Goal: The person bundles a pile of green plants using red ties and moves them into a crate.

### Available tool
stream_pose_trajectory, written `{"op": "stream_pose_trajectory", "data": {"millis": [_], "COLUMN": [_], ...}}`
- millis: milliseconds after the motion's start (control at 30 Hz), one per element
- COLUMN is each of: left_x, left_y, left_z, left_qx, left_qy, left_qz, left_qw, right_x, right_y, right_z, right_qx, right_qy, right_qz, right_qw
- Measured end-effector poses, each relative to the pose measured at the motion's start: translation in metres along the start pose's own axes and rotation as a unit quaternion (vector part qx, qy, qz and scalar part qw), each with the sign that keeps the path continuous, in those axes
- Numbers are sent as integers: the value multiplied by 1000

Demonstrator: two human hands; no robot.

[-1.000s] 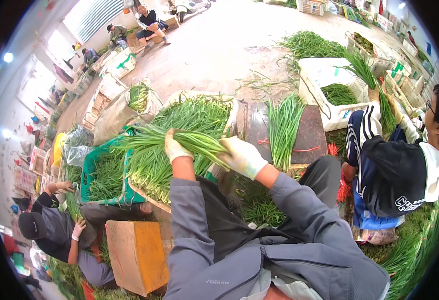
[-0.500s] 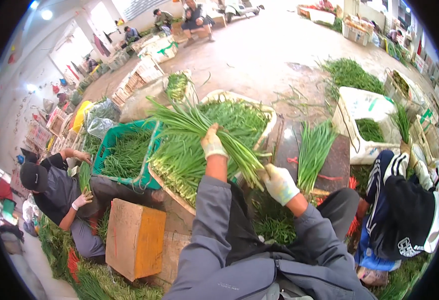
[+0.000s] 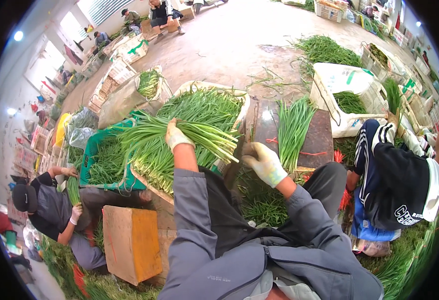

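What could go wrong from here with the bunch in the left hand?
Only the left hand grips the bunch, near its middle, so some of it might slip out. The bunch is over the greens in the white crate, so anything dropped could mix with them.

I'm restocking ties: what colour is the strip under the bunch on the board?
The strip is red, clearest in the head view.

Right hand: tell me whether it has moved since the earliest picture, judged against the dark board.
Yes: the right hand has moved rightward, nearer the dark board, off the green bunch in the left hand.
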State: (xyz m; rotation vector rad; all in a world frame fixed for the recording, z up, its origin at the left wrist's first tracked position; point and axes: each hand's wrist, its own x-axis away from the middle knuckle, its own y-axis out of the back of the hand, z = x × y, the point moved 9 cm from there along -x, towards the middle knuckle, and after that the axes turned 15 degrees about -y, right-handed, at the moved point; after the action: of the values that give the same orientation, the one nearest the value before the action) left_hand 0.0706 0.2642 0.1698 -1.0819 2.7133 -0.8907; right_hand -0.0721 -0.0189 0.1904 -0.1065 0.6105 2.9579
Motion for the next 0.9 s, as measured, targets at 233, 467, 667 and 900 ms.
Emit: {"op": "stream_pose_trajectory", "data": {"millis": [233, 467, 667, 900], "left_x": [4, -29, -22, 5], "left_y": [-3, 6, 7, -17], "left_z": [37, 7, 9, 33], "left_qx": [27, 15, 81, 54], "left_qy": [55, 7, 52, 52], "left_qz": [44, 50, 69, 79], "left_qw": [997, 999, 993, 994], "right_x": [-40, -3, 3, -33], "right_y": [-44, -29, -27, -50], "right_z": [22, -7, -56, -11], "right_qx": [19, -9, -98, -160], "right_qy": [-48, -110, -135, -116], "right_qz": [81, 79, 112, 91], "right_qw": [995, 991, 979, 976]}}
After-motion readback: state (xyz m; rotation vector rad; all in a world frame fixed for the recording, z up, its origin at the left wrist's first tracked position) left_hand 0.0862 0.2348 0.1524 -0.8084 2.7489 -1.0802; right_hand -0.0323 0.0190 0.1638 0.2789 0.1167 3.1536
